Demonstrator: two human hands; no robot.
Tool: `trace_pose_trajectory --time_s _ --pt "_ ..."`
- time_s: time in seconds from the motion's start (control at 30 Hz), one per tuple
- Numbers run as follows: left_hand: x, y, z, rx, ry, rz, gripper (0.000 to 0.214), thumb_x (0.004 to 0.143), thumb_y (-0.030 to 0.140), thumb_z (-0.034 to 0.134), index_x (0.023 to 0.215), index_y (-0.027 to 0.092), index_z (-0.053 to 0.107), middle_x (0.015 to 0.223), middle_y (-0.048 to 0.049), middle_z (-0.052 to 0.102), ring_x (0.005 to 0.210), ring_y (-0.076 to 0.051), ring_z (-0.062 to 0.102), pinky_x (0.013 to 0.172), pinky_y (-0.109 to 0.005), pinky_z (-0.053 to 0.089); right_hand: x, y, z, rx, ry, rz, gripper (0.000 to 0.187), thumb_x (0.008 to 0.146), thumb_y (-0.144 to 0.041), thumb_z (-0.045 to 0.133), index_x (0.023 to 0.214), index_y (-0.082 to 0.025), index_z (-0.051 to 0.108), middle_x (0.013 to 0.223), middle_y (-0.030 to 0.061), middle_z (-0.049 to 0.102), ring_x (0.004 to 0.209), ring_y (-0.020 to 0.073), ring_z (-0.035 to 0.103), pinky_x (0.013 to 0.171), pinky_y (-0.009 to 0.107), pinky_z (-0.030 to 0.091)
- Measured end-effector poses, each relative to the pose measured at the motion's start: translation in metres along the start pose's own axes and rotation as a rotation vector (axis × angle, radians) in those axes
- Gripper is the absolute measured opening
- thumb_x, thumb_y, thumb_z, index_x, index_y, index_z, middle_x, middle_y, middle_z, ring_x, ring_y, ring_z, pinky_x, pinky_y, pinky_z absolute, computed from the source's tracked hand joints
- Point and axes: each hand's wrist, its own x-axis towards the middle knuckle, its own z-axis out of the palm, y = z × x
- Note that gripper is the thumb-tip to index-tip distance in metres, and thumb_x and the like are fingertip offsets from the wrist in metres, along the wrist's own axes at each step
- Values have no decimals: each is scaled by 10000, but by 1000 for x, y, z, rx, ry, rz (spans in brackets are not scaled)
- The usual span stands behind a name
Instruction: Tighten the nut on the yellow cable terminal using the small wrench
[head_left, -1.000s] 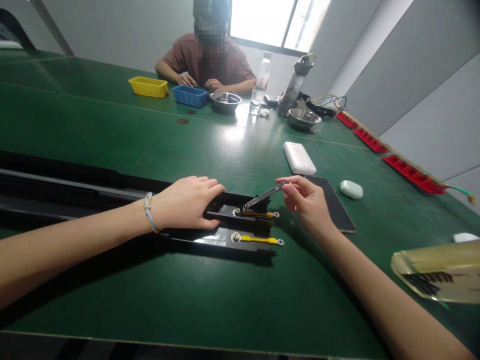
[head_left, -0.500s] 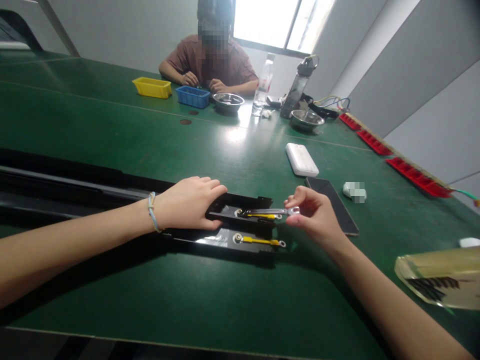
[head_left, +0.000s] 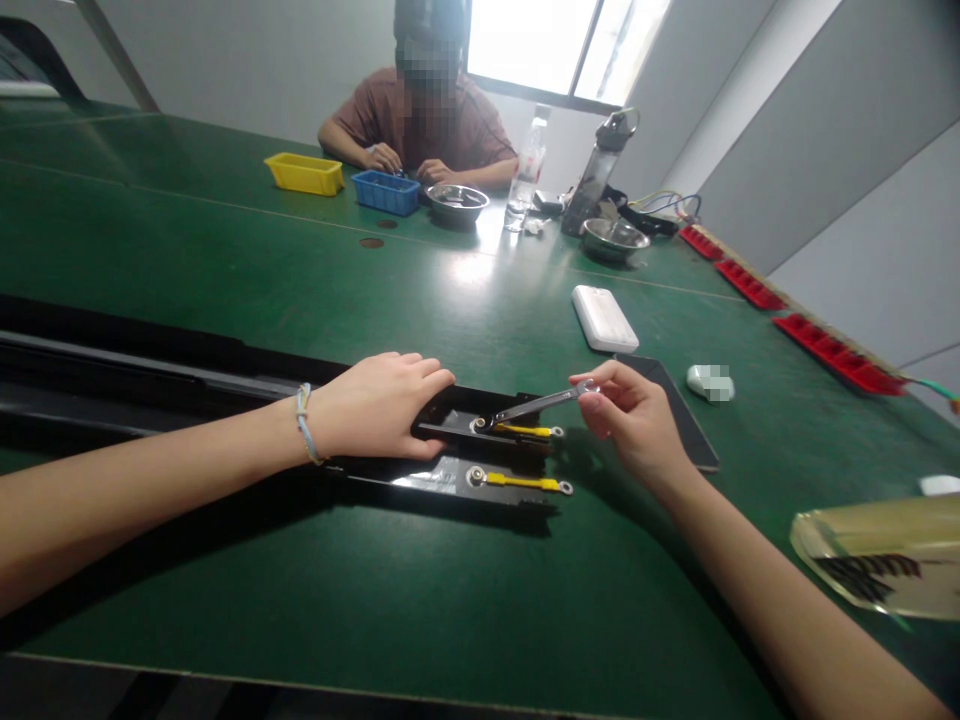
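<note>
A long black rail lies across the green table. My left hand rests on top of the rail near its right end, fingers curled over it. My right hand pinches the far end of a small metal wrench. The wrench head sits on a nut at the rail's end, and its handle slants up to the right. Two short yellow wires with ring ends lie there: one under the wrench, one on the rail's front strip.
A dark phone, a white box and a small white case lie to the right. A clear bag of black parts sits at right. Across the table a person works near yellow and blue bins, metal bowls and bottles.
My right hand swung the wrench handle down toward me half a second ago, then back up and away. My left hand stayed on the rail.
</note>
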Motion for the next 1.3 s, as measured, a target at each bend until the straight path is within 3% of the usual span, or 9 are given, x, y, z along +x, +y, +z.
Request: trace_pose_trajectory --time_s 0.43,0.67,0.97,1.13,1.3 --pt "1 0 0 1 -10 -4 540 748 538 541 1121 148 531 950 -77 613 843 -236 581 755 -348 460 5 11 -3 29 11 -6 253 683 -389 739 772 -170 647 460 -75 468 387 59 366 397 207 252" --pt "1 0 1 -1 -5 1 533 741 530 555 1119 155 532 939 -67 607 841 -236 579 756 -350 460 -1 6 -3 119 -72 -28 268 595 -345 807 667 -182 606 526 -60 507 409 48 369 384 187 260" --pt "0 0 2 6 8 2 531 740 528 555 1122 160 531 929 -62 607 819 -228 577 740 -341 453 -12 -4 11 102 -124 -154 337 520 -365 858 587 -193 576 538 -45 493 493 86 434 470 220 360" --pt "0 0 1 6 4 -1 538 741 534 553 1123 157 530 936 -67 609 826 -229 577 750 -343 452 -11 -4 8 91 -88 -141 332 516 -362 859 591 -189 586 538 -42 500 494 84 440 461 213 356" --pt "0 0 1 10 1 -4 530 740 533 552 1117 161 531 929 -63 607 830 -229 576 745 -339 453 -5 -2 2 92 -52 -42 286 575 -345 828 657 -182 607 493 -57 508 400 52 381 387 192 264"
